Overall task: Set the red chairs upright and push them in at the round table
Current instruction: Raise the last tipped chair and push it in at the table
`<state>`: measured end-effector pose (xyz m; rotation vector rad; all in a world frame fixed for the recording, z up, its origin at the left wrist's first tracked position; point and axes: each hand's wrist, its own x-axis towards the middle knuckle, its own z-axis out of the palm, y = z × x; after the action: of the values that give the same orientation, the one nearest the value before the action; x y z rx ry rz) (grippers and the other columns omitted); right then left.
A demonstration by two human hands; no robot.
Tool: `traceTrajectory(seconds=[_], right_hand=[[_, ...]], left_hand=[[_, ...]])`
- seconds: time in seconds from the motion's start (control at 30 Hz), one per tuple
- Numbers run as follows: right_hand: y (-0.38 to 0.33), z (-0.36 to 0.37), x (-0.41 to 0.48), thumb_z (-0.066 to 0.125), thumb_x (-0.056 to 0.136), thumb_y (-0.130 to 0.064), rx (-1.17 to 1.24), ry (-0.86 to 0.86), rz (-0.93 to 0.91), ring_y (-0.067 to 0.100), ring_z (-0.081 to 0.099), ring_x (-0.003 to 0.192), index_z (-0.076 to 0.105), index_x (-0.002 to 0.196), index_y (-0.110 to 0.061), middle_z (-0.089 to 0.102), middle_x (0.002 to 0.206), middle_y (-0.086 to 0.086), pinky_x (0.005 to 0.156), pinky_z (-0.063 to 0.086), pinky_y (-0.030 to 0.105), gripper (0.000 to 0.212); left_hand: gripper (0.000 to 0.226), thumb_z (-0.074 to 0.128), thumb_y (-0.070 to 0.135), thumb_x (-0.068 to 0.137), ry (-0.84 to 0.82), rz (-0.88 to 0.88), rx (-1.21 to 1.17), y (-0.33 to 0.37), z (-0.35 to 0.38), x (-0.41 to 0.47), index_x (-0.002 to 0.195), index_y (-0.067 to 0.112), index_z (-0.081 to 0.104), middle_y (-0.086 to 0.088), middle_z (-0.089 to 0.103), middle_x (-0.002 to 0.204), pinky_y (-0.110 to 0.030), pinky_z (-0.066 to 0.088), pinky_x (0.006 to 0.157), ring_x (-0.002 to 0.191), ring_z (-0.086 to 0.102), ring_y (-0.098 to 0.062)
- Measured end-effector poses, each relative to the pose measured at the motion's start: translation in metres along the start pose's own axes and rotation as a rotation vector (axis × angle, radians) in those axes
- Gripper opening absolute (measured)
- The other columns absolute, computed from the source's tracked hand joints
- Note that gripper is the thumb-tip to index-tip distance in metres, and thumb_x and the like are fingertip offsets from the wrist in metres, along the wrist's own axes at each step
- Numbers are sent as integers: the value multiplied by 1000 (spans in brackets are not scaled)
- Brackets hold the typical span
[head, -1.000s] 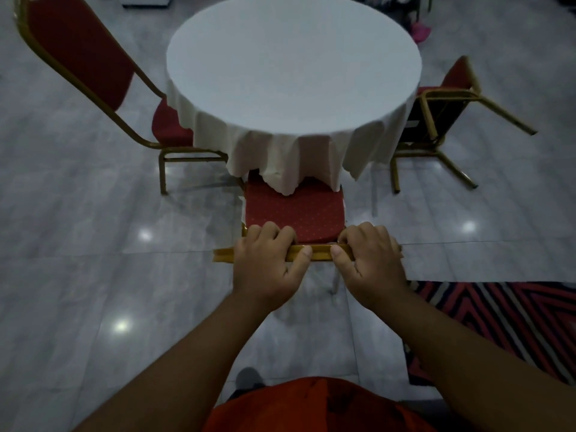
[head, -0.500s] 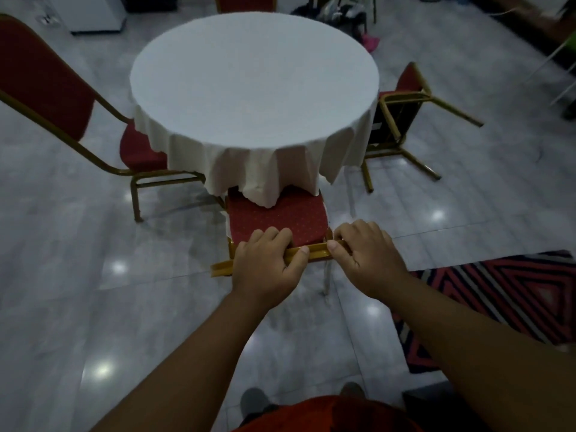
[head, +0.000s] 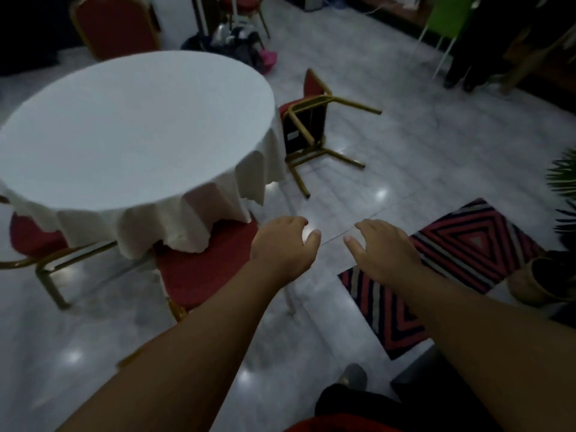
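Both hands have come off the near chair's gold back rail. The left hand [head: 285, 244] and right hand [head: 381, 247] now hang loosely curled and empty above the floor. The near chair [head: 205, 269] sits left of them, tucked under the round table [head: 131, 132]. Beyond, by the table's right edge, the tipped chair [head: 307, 126] lies on its side.

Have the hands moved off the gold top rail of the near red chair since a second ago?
Yes. The left hand and right hand have let go, now open over the grey floor to the right of that red chair.
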<state>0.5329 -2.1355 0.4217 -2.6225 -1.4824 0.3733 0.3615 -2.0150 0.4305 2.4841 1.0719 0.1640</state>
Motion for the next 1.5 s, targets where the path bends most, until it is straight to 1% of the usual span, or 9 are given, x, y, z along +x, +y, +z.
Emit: traceTrajectory(seconds=[0.07, 0.17, 0.27, 0.53, 0.73, 0.97, 1.07, 1.23, 1.5], right_hand=[[35, -12, 18, 31, 102, -54, -22, -10, 38, 22, 28, 148, 38, 151, -14, 35, 160, 5, 120, 19, 40, 63], [92, -36, 48, 26, 102, -56, -16, -27, 101, 19, 15, 153, 27, 156, -17, 22, 166, 3, 124, 10, 41, 67], [145, -64, 73, 24, 103, -54, -28, -33, 136, 18, 9, 154, 22, 158, -16, 15, 167, 3, 124, 5, 40, 67], [244, -105, 176, 22, 103, -54, -56, -55, 206, 19, 7, 155, 18, 158, -16, 12, 168, 3, 125, 4, 42, 68], [285, -122, 289, 23, 102, -55, -35, -52, 241, 18, 8, 155, 19, 158, -16, 13, 168, 2, 125, 5, 42, 69], [334, -153, 404, 21, 103, -54, 38, -26, 367, 16, 8, 154, 19, 158, -17, 15, 168, 0, 124, 4, 41, 66], [361, -163, 439, 21, 103, -54, 57, -27, 418, 15, 6, 155, 16, 159, -17, 12, 168, 0, 123, 2, 40, 67], [412, -172, 509, 21, 103, -55, 87, -44, 421, 15, 4, 155, 15, 159, -17, 9, 168, 0, 125, 2, 40, 69], [529, -215, 642, 21, 103, -54, 80, -80, 357, 16, 4, 155, 14, 159, -16, 10, 168, 0, 125, 3, 41, 68]], left_hand=[[52, 39, 51, 100, -39, 10, 15, 30, 12, 38, 131, 15, 61, -8, 63, 134, -40, 43, 103, 123, 57, -26], [58, 36, 49, 103, -124, 30, 39, 80, 24, 96, 147, 13, 48, -12, 50, 151, -41, 35, 114, 140, 44, -28], [58, 34, 44, 106, -167, 64, 53, 127, 27, 147, 152, 9, 41, -14, 43, 157, -40, 28, 118, 145, 37, -29], [57, 31, 43, 107, -227, 102, 120, 207, 49, 276, 150, 6, 42, -15, 43, 155, -41, 28, 118, 145, 36, -31], [63, 31, 46, 107, -303, 128, 164, 223, 62, 405, 157, 8, 30, -13, 30, 164, -41, 20, 123, 154, 23, -29], [59, 37, 43, 105, -290, 274, 138, 264, 65, 571, 150, 4, 41, -16, 42, 156, -42, 26, 120, 147, 34, -31], [62, 34, 45, 105, -296, 299, 166, 281, 77, 622, 152, 4, 35, -15, 36, 161, -43, 22, 122, 151, 28, -31], [70, 27, 50, 106, -344, 290, 137, 319, 114, 707, 160, 8, 17, -11, 15, 170, -43, 6, 127, 158, 8, -27], [69, 26, 49, 106, -377, 173, 127, 385, 151, 843, 161, 9, 14, -10, 11, 170, -42, 5, 129, 158, 5, -26]])
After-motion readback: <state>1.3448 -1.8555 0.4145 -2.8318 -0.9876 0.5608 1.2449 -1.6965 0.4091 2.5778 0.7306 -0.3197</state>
